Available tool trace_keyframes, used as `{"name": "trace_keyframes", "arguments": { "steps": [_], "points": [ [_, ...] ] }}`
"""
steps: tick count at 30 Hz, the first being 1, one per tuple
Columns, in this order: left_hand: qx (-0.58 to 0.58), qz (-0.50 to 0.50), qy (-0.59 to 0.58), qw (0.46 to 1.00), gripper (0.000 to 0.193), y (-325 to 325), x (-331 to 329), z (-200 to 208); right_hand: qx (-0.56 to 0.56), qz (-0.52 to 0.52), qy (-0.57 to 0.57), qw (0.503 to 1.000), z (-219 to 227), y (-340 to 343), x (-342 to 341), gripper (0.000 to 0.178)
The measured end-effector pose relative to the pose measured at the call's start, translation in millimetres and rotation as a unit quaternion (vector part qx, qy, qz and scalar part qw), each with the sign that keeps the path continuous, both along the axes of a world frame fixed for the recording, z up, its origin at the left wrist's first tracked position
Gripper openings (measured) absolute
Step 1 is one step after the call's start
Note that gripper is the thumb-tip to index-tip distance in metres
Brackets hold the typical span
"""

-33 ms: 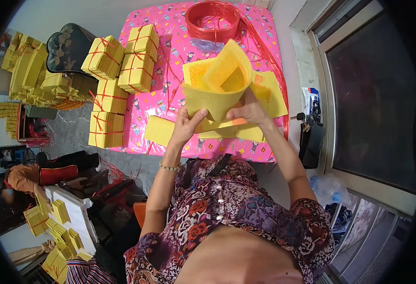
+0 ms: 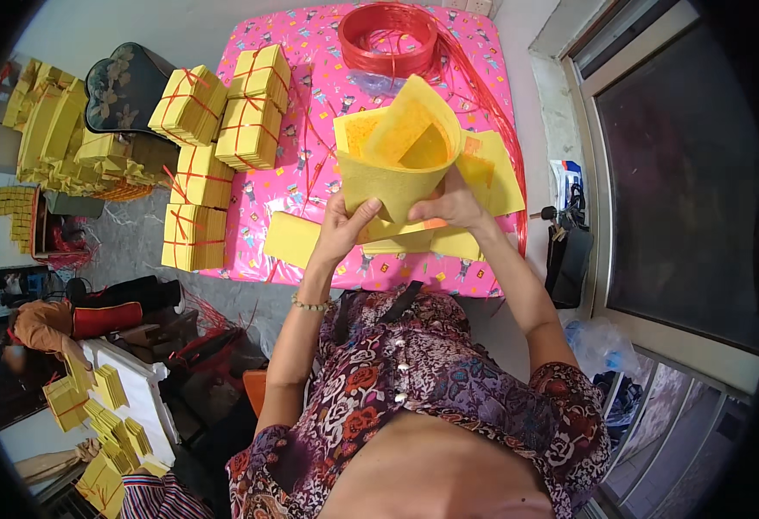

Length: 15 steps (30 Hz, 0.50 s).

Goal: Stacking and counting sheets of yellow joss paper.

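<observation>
Curled yellow paper sheets (image 2: 392, 183) stand over the near part of the table, bent into a loose open roll with orange-printed paper inside. My left hand (image 2: 345, 227) grips the lower left of the sheets, its thumb pressed on the front. On the lower right, my right hand (image 2: 456, 206) is closed on the same sheets, with its fingers partly hidden behind them. Under and beside the hands lie flat yellow papers (image 2: 291, 240), and more orange-printed sheets (image 2: 499, 173) lie to the right.
Yellow bundles tied with red strips (image 2: 198, 233) stack along the left of the pink patterned tabletop (image 2: 310, 86). A coil of red plastic strip (image 2: 388, 60) sits at the back. Other people work at a white table (image 2: 150, 389) on the lower left. A window (image 2: 673, 190) is at the right.
The top of the curled sheets has dipped slightly and shifted a little to the left. Both hands keep their hold in nearly the same place.
</observation>
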<state>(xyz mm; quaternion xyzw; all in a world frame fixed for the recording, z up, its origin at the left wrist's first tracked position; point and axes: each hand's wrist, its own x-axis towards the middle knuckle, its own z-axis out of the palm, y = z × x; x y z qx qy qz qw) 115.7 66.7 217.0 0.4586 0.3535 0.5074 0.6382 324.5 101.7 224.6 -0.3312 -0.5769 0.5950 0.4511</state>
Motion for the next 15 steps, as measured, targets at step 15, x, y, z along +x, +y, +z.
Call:
{"name": "trace_keyframes", "arguments": {
  "steps": [15],
  "points": [
    [0.211,0.098,0.183,0.955,0.06,18,22,-5,0.047,-0.029,-0.091,0.994,-1,-4,0,0.063]
  ]
}}
